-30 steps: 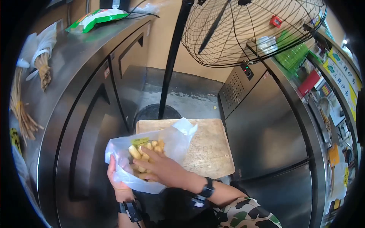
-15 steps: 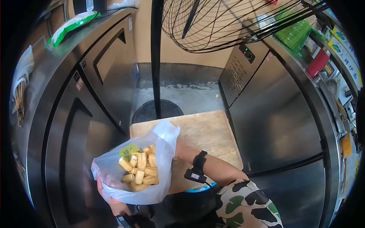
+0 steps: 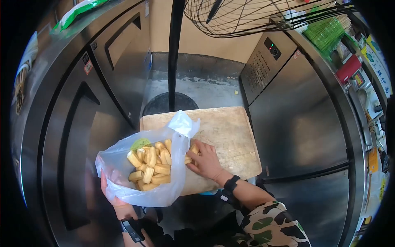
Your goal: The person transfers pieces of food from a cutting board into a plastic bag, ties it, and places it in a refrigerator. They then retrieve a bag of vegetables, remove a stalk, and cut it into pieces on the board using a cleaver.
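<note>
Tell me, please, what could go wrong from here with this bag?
The plastic bag reaches past the left edge of the wooden board, so it might tip if the left hand slips.

Its mouth is wide open, so the yellow pieces inside could spill.

The loose pieces at the right hand lie outside the bag and might roll away.
</note>
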Tool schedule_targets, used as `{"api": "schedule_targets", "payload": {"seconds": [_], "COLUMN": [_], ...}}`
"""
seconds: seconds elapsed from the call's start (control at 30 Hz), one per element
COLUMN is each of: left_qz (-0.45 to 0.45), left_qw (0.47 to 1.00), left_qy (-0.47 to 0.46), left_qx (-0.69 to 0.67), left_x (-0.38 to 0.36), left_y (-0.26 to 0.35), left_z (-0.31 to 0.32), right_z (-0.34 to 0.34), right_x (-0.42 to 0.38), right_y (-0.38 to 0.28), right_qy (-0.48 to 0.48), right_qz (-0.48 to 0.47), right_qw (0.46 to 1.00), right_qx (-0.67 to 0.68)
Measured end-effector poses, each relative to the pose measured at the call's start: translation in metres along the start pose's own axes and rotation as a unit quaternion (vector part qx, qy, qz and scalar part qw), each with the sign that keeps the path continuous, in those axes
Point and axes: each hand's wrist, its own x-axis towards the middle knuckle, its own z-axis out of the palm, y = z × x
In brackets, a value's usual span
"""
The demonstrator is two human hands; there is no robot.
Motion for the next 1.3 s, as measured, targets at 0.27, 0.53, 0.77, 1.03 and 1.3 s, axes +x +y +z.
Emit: {"api": "schedule_targets", "payload": {"seconds": [0.27,0.53,0.77,1.03,1.3], "left_qz": [0.019,0.074,0.018,0.003,0.064], "left_qw": [0.998,0.993,0.994,0.998,0.975], "left_qy": [0.062,0.095,0.100,0.046,0.038], "left_qx": [-0.017,0.016,0.051,0.050,0.211], "left_x": [0.001,0.003,-0.005,-0.003,-0.008], "left_y": [-0.012,-0.021,-0.025,-0.014,-0.022], "left_z": [0.014,0.034,0.059,0.024,0.037], "right_z": [-0.002,-0.011,-0.109,-0.097,-0.054], "right_x": [0.014,-0.026,0.060,0.097,0.065], "right_y": [-0.005,0.030,-0.094,-0.137,-0.027], "right_qy": [-0.127,0.057,0.113,0.049,-0.039], "right_qz": [0.012,0.303,-0.009,-0.095,0.365], "right_qw": [0.991,0.903,0.957,0.994,0.754], "right_qx": [-0.036,0.298,0.268,-0.001,0.545]}}
